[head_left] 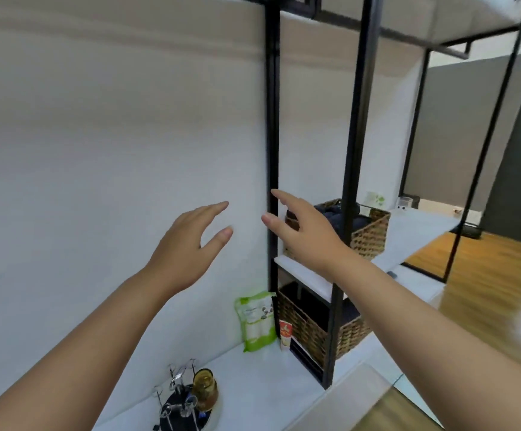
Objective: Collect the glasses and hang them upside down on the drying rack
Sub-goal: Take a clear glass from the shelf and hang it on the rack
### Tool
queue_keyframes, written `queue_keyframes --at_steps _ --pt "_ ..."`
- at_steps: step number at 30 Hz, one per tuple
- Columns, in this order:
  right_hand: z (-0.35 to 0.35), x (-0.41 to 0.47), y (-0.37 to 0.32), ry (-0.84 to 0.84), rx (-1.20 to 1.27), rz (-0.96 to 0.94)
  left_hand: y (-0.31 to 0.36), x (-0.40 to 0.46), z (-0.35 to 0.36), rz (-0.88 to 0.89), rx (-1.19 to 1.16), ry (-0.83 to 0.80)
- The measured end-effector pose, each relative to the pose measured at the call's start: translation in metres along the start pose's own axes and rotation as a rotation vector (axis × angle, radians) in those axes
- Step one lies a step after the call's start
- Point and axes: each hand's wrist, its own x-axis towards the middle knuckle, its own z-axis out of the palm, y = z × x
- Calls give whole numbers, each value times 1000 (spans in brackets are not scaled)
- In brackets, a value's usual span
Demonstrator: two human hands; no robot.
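Note:
A round drying rack with thin metal pegs stands on the white counter at the bottom of the view. One amber glass hangs upside down on it. A clear glass stands far back on the white shelf, and a pale glass with a green print sits behind the upper basket. My left hand is raised in front of the wall, fingers apart and holding nothing. My right hand reaches toward the shelf by the upper basket, fingers spread and holding nothing.
A black metal shelf frame rises from the counter. A wicker basket sits on its white shelf and another wicker basket below. A green packet and a small tube lean by the wall. Wooden floor lies at the right.

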Motion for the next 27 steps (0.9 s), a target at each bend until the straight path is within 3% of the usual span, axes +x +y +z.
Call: queue_keyframes --at_steps 11,22,27 --pt "-121 -73 32 179 -110 147 115 34 84 197 -219 -142" --pt "-268 -109 164 308 -140 350 232 105 269 283 -375 -340" --pt "-350 -106 237 329 -143 396 279 163 355 216 -449 -372"
